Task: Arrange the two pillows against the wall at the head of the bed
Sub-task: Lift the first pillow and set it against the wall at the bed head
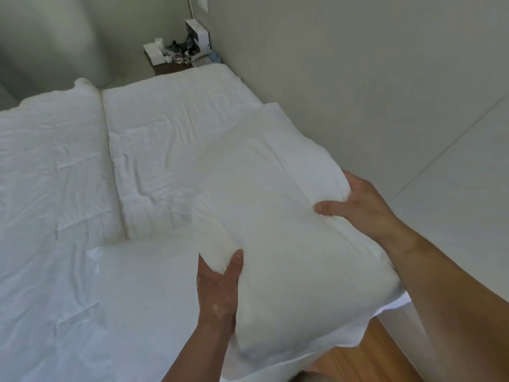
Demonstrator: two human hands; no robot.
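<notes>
I hold a white pillow (278, 216) over the near right corner of the bed (96, 299). My left hand (220, 282) grips its near left edge, thumb on top and fingers underneath. My right hand (355, 202) pinches its right edge, close to the wall (358, 78). The pillow's far end points toward the bed's head. I cannot pick out a second pillow among the white bedding; a folded white duvet (52, 166) lies across the left of the bed.
A dark nightstand (170, 68) with a white box, glasses and small items stands in the far corner beside the bed's head. Pale wall panels run along the right. Wooden floor (366, 357) shows at the bottom right between bed and wall.
</notes>
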